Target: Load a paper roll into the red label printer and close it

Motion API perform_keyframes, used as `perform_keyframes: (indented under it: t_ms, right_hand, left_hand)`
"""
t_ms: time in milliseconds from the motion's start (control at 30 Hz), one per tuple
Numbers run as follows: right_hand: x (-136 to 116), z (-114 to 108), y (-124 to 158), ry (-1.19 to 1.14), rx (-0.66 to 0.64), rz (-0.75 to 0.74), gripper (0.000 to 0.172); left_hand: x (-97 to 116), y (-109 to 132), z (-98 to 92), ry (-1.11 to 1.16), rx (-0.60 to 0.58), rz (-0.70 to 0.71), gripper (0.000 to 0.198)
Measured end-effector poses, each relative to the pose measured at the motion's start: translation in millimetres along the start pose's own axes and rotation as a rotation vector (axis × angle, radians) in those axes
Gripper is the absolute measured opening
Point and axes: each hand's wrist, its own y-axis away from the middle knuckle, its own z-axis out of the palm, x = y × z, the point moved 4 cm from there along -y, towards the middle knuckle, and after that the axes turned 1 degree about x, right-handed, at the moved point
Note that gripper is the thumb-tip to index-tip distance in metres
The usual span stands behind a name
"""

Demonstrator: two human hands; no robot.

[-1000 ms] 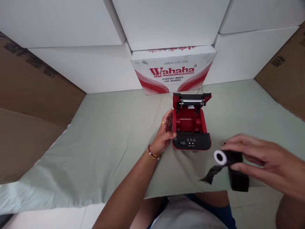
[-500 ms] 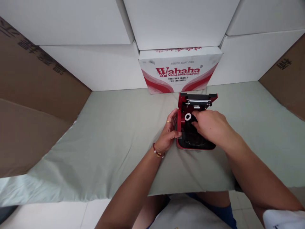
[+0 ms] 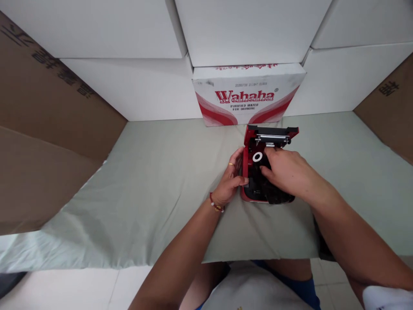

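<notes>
A red and black device (image 3: 245,172) stands on the green cloth with its lid raised, showing a dark roller and metal bar. My left hand (image 3: 231,181) grips the device's left side, the thumb on its near left edge and the fingers along the outer wall. Inside the device, my right hand (image 3: 284,170) pinches a black roll (image 3: 257,157) with a white ring at its end. Loose dark film (image 3: 277,193) hangs from this roll over the device's front edge, below my right hand. My right fingertips are partly hidden by the roll and the shadow.
Behind the device, a white and red Wahaha carton (image 3: 245,99) leans against stacked white boxes (image 3: 145,90). Brown cardboard (image 3: 54,129) rises at the left, and more brown cardboard (image 3: 387,103) at the right. The green cloth (image 3: 155,172) covers the table, its front edge near my body.
The roll's white ring has tilted slightly in my right hand, and the dark film has shifted toward the device's front right. The whole view has moved a little.
</notes>
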Motion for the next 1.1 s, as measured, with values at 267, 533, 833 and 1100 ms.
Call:
perform_keyframes:
  t_ms: [267, 533, 833, 1100]
  right_hand:
    - [-3.3, 2.5, -5.1, 0.041, -0.023, 0.041, 0.037]
    - [4.2, 10.5, -16.8, -0.02, 0.004, 0.019, 0.039]
    - [28.9, 23.0, 66.1, -0.627, 0.466, -0.545, 0.024]
    - [43.3, 60.5, 102.0, -0.625, 0.589, -0.551, 0.045]
  left_hand:
    - [-0.9, 0.7, -0.6, -0.031, -0.012, 0.005, 0.102]
    - [-0.1, 1.0, -0.1, -0.028, -0.011, 0.004, 0.102]
    - [4.6, 12.5, 1.8, -0.168, -0.006, 0.085, 0.086]
    - [55.4, 64.4, 54.0, -1.192, 0.131, 0.913, 0.048]
